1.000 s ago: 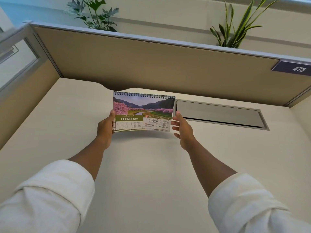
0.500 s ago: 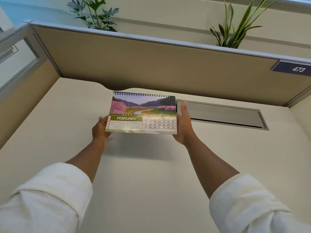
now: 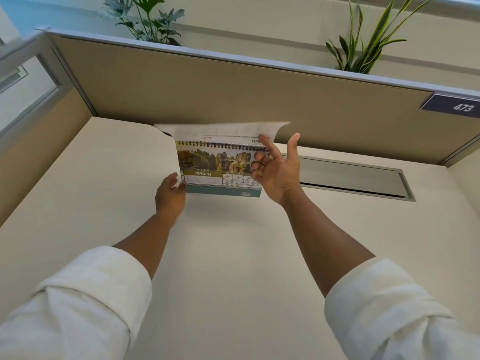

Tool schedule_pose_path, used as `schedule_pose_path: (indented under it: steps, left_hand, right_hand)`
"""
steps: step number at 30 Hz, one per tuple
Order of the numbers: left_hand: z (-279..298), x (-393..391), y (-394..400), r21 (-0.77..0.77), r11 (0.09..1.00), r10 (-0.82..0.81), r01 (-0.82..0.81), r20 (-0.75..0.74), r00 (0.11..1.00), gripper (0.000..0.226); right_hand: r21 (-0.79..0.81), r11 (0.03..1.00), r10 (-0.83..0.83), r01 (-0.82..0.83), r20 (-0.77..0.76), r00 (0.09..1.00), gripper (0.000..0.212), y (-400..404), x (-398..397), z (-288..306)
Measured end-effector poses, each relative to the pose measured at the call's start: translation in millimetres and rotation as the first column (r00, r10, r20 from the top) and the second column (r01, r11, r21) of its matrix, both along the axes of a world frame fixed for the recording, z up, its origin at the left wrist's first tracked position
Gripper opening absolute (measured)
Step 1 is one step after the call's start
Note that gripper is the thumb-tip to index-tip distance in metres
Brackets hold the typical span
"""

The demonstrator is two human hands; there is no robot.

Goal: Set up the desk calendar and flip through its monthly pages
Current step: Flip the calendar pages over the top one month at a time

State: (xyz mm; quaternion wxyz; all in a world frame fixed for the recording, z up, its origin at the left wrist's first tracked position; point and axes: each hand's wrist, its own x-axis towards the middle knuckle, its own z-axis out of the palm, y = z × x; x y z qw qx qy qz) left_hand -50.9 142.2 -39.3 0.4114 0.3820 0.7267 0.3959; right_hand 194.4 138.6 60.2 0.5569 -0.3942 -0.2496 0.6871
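The calendar (image 3: 219, 175) stands at twelve o'clock on the desk (image 3: 233, 255), showing March. A loose page (image 3: 220, 131) arcs over the spiral. The left hand (image 3: 170, 196) grips the lower corner at nine o'clock; the right hand (image 3: 279, 170) is open, fingers spread, touching that page. Better to guide the page fully over while steadying the base.

Bright, even, soft light fills the scene. A faint, diffuse shadow lies on the bench (image 3: 233, 255) below the calendar (image 3: 219, 175). The flipped page (image 3: 223, 131) is motion-blurred, as is the left hand (image 3: 170, 194). Wide-angle distortion bends the partition (image 3: 233, 87) at the edges.
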Motion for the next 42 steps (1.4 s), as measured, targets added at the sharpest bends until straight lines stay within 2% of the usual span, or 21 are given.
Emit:
schedule_pose_path:
  steps: [5,12,16,21,24,27,28,31,34,39,42]
  left_hand:
    - [-2.7,5.2,-0.5,0.032,0.999,-0.029,0.031,-0.068,0.997,0.038]
    - [-6.7,0.2,2.3,0.056,0.998,0.038,-0.035,-0.057,0.998,0.034]
    - [-11.0,-3.4,2.2,0.054,0.997,0.062,-0.058,-0.069,0.996,0.028]
    - [-17.2,-7.0,-0.5,0.048,0.995,0.089,-0.087,-0.049,0.995,0.022]
    - [-18.0,-8.9,-1.7,0.045,0.992,0.116,-0.115,-0.019,0.993,0.021]
    - [-19.2,-11.1,-2.6,0.052,0.989,0.139,-0.138,-0.024,0.990,0.026]
    - [-19.6,-11.7,-2.8,0.056,0.989,0.141,-0.139,-0.029,0.990,0.027]
    - [-20.3,-12.3,-2.6,0.055,0.990,0.134,-0.133,-0.030,0.990,0.031]
    - [-20.0,-12.7,-2.2,0.047,0.991,0.126,-0.124,-0.042,0.991,0.034]
    - [-20.8,-15.4,-3.3,0.046,0.992,0.117,-0.115,-0.048,0.992,0.034]
    - [-21.0,-14.6,-4.3,0.053,0.993,0.112,-0.110,-0.040,0.993,0.033]
  right_hand:
    - [0.017,1.000,-0.002,0.001,0.056,0.998,0.085,0.2,-0.7,0.6]
    - [0.011,0.999,-0.032,0.031,0.093,0.995,0.080,0.3,2.2,-6.0]
    - [-0.012,0.999,-0.049,0.052,0.186,0.981,0.076,-4.5,3.8,-16.9]
    - [-0.141,0.978,-0.084,0.156,0.417,0.905,0.057,-18.8,5.0,-37.3]
    - [-0.205,0.953,-0.064,0.223,0.584,0.810,0.032,-23.9,5.7,-48.1]
    - [-0.237,0.948,-0.015,0.211,0.633,0.774,0.007,-27.2,6.5,-57.4]
    - [-0.247,0.949,0.009,0.196,0.643,0.766,0.009,-28.1,7.0,-60.2]
    - [-0.251,0.951,0.040,0.180,0.678,0.734,0.039,-27.6,6.0,-65.0]
    - [-0.251,0.950,0.037,0.188,0.684,0.729,0.050,-26.2,4.4,-66.2]
    - [-0.256,0.954,0.070,0.157,0.698,0.713,0.055,-26.4,8.2,-69.9]
    - [-0.243,0.960,0.072,0.141,0.697,0.713,0.047,-27.7,8.1,-71.9]
